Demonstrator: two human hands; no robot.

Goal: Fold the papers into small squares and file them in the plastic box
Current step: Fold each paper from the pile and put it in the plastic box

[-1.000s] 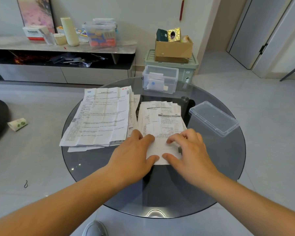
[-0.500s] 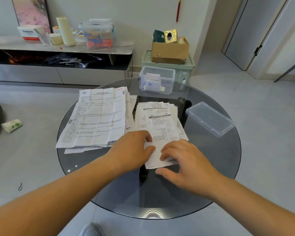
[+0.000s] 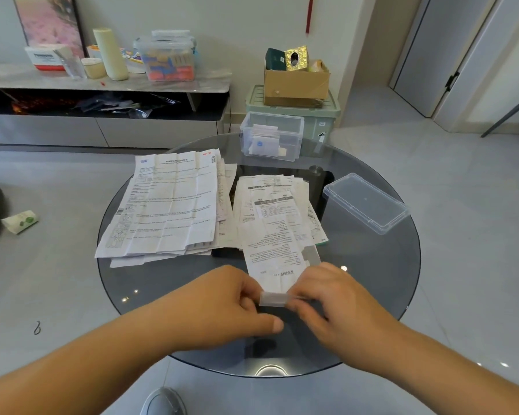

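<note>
A long narrow printed paper (image 3: 277,253) lies on top of the right stack (image 3: 273,205) and reaches toward me. Its near end is lifted and curled over. My left hand (image 3: 231,304) pinches that end from the left, and my right hand (image 3: 333,298) pinches it from the right. A bigger stack of creased sheets (image 3: 171,205) lies to the left. The clear plastic box (image 3: 271,136) stands at the far edge of the table with some folded papers inside. Its lid (image 3: 366,202) lies on the right.
The round dark glass table (image 3: 372,280) carries everything. Behind it stand a green crate (image 3: 324,115) with a cardboard box on top and a low cabinet (image 3: 102,85) with jars and containers. A small packet (image 3: 20,221) lies on the floor at left.
Both hands have drawn back toward me from the right stack, pulling the narrow paper along. Its near end, flat on the table before, is now lifted and curled between my fingers.
</note>
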